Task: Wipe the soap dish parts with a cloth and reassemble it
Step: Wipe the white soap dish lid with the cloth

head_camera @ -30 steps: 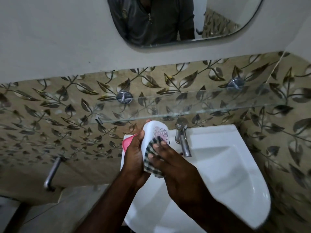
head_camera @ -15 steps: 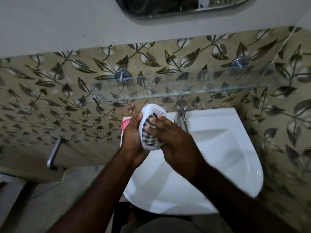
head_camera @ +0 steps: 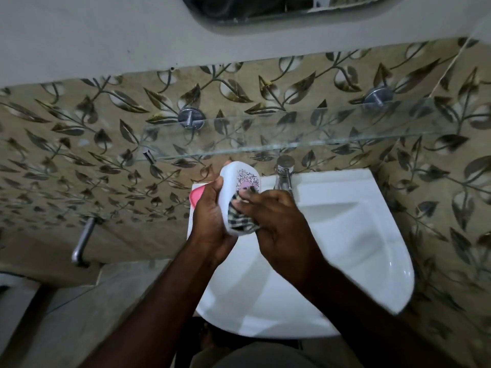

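Head view: left hand point(head_camera: 210, 212) grips smooth, light white plastic soap-dish shell point(head_camera: 240, 189) edgewise; right hand point(head_camera: 276, 221) presses soft checked cloth point(head_camera: 242, 218) against it.

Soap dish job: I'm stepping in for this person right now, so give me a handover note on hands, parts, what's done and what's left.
Left hand: grip on the white soap dish lid, held upright over the sink.
Right hand: presses the checked cloth against the lid's lower part.
Pink part: lies on the sink's back left corner, partly hidden behind the left hand.
Done: lid is off the dish and being wiped; how much of it is clean cannot be told.
Left: finish the lid, wipe the pink part if it has not been done, then put the dish back together.
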### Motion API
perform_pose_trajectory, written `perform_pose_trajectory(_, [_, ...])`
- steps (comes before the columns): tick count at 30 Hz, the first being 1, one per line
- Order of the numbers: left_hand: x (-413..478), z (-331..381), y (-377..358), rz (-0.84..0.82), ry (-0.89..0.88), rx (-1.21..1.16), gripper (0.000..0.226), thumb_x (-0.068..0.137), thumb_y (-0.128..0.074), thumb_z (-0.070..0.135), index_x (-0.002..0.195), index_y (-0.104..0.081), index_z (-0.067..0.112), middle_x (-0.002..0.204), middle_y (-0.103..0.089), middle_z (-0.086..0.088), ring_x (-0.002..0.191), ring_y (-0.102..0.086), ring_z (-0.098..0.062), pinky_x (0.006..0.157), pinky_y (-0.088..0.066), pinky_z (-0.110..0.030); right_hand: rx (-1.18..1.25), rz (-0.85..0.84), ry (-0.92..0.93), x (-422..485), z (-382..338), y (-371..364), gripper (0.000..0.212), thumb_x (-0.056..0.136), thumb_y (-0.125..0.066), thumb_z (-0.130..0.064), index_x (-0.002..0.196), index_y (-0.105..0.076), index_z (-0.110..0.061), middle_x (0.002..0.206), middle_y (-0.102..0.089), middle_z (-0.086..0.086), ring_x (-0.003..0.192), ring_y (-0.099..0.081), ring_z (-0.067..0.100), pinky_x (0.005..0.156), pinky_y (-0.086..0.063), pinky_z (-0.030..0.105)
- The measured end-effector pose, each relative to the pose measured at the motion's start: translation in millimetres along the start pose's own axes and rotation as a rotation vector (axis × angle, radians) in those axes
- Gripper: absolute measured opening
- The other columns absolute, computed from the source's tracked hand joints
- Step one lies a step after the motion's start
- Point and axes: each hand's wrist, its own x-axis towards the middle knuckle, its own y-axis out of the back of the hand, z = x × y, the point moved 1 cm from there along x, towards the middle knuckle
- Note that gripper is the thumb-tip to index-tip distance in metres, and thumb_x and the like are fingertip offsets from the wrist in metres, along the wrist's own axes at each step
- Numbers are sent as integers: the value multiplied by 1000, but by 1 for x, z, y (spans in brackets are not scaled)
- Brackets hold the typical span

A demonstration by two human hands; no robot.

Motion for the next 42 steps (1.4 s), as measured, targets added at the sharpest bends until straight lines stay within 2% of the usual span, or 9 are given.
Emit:
perform_pose_trajectory(5, [3, 2, 0, -54, -37, -2, 62, 94, -39, 43, 139, -47, 2, 131, -55, -25, 115, -53, -35, 104, -40, -45, -26, -22, -74, -14, 9, 2, 66, 64, -56, 24, 120, -67, -10, 132, -60, 4, 109, -56, 33, 103, -37, 21])
perform_pose_trajectory(11, [7, -8, 3, -67, 13, 44, 57, 95, -38, 41, 131, -54, 0, 113, -65, -18, 100, -63, -28, 92, -48, -37, -27, -34, 59, 4, 3, 7, 52, 72, -50, 11, 117, -68, -6, 125, -65, 9, 110, -55, 26, 103, -33, 21])
perform_pose_trajectory(14, [9, -21, 2, -119, -27, 83, 42, 96, -40, 34, 118, -66, 9, 119, -69, -13, 106, -67, -25, 93, -48, -36, -32, 59, -94, 27, 17, 17, 52, 68, -48, 2, 115, -70, -9, 121, -67, 7, 109, -55, 24, 98, -40, 29])
perform_pose_trajectory(17, [10, -17, 1, -89, -122, 158, 38, 88, -48, 38, 101, -78, 18, 108, -75, -9, 96, -72, -22, 87, -53, -37, 57, 101, -295, 19, 27, 17, 50, 76, -56, 11, 117, -68, -13, 112, -64, 7, 106, -59, 24, 92, -44, 25])
perform_pose_trajectory(23, [20, -4, 3, -19, -65, 116, 46, 89, -50, 43, 109, -73, 9, 109, -70, -21, 102, -62, -37, 98, -47, -47, 135, -23, -88, -27, -19, 1, 44, 76, -58, 2, 116, -69, -16, 108, -63, 3, 101, -61, 24, 90, -48, 29])
perform_pose_trajectory(27, [17, -11, 0, -129, -5, 82, 48, 81, -53, 43, 98, -77, 5, 101, -73, -17, 92, -72, -28, 76, -59, -33, 83, 30, -71, 15, -13, 13, 44, 76, -49, -9, 114, -70, -11, 106, -65, 11, 101, -60, 26, 90, -44, 26])
perform_pose_trajectory(32, [11, -25, -4, -91, -114, 114, 46, 83, -56, 37, 118, -66, 10, 114, -72, -16, 99, -71, -27, 79, -57, -36, 86, 133, -274, 29, 30, 26, 46, 73, -59, 12, 111, -70, -11, 106, -68, 9, 101, -63, 26, 86, -45, 23])
perform_pose_trajectory(37, [11, -31, -9, 11, -148, 129, 44, 83, -57, 41, 111, -68, 10, 95, -74, -13, 81, -73, -24, 65, -59, -31, 129, 85, -257, -14, 19, 15, 33, 80, -60, -1, 107, -69, -19, 94, -63, -3, 86, -64, 16, 75, -48, 22])
perform_pose_trajectory(42, [12, -25, -32, -76, -62, 214, 42, 92, -47, 38, 100, -74, 7, 98, -76, -15, 85, -74, -23, 62, -59, -28, 238, 148, -190, 4, 19, 31, 40, 83, -63, -3, 114, -69, -27, 103, -64, -7, 97, -63, 4, 85, -48, 15])
